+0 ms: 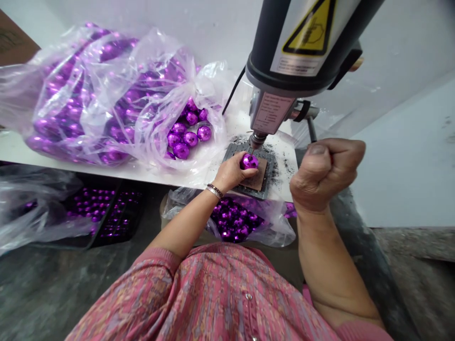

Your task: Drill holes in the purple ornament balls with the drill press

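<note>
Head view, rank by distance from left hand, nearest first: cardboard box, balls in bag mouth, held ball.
From the left hand:
1. Held ball: in its fingers
2. Balls in bag mouth: to its left
3. Cardboard box: far left edge

Pale grey-white back wall (209,28), plain. Right wall (408,161) similar, lower part paler, slanting edge across it, few small dark marks near far right. White-topped worktable (16,151) stands close to back wall. Brown cardboard box (16,40) at upper left, dark marking on side, partly cut off. Floor (39,289) dark grey, mottled, stained-looking; rough grey-brown surface (405,251) lower right, exact type unclear. Light soft, cool, fairly even.
</note>
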The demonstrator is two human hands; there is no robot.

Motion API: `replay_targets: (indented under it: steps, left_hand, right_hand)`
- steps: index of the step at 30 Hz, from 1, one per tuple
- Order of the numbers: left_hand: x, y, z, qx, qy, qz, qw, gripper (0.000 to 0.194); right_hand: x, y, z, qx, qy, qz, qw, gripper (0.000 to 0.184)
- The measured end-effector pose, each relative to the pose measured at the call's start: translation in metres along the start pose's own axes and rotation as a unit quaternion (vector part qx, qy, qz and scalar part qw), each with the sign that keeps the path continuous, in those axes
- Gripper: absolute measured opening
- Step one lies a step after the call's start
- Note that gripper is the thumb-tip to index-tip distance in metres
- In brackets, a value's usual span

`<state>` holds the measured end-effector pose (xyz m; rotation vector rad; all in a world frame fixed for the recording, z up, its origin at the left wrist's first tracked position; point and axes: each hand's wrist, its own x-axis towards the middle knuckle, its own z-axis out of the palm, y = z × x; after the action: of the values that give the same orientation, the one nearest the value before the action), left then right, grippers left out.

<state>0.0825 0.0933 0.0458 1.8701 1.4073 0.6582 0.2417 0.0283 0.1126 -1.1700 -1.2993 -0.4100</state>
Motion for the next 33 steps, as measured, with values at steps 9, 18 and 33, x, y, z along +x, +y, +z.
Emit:
replay_targets:
  steps: [9,18,33]
  left_hand:
    - [0.0,-0.003,0.002,0.011,0.002,0.016,1.0,0.045]
    - [-0.004,-0.002,-0.002,0.011,-0.012,0.039,0.999,0.046]
    - [-0.049,-0.034,-0.038,-0.038,-0.119,0.174,0.977,0.077]
  right_hand:
    - [-0.019,0.015,0.01,0.039,0.008,-0.025,0.999,0.048]
    - [0.034,-0.022,-0.002,0.051,0.007,0.054,0.997,0.056]
    - [0.084,-0.035,0.006,0.126,-0.023,0.185,0.974,0.042]
